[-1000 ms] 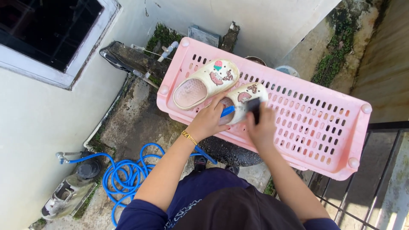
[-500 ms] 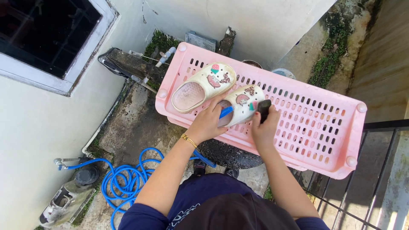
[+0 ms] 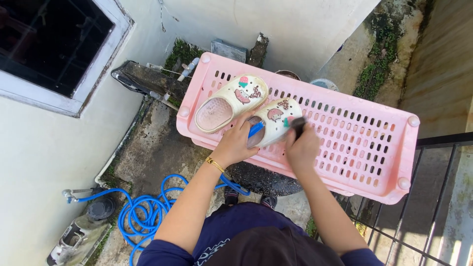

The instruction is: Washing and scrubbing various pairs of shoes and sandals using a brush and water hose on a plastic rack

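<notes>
- Leaning over a pink slotted basket (image 3: 354, 148) turned bottom-up, you have both hands on the nearer of two cream clogs.
- Your left hand (image 3: 239, 143) grips the heel end of that nearer clog (image 3: 273, 123), fingers curled and clamped on its rim; a blue hose end (image 3: 255, 129) shows just beside your fingertips at the shoe's opening.
- Your right hand (image 3: 301, 148) is closed in a fist around a dark brush (image 3: 297, 125), which touches the side of the same clog near its toe.
- The nearer clog lies on the basket's flat top, toe pointing away from you and to the right, with small charms on its upper.
- The second clog (image 3: 230, 102) lies just beside it on the left, untouched, opening facing you, also decorated with charms.
- A gold bracelet (image 3: 215, 164) sits on your left wrist.
- On the ground to your left a blue hose (image 3: 143, 212) lies coiled, running to a tap (image 3: 69, 194) by the white wall.
- A dark window (image 3: 54, 44) is set in that wall, upper left.
- A black railing (image 3: 433, 197) stands at your right.
</notes>
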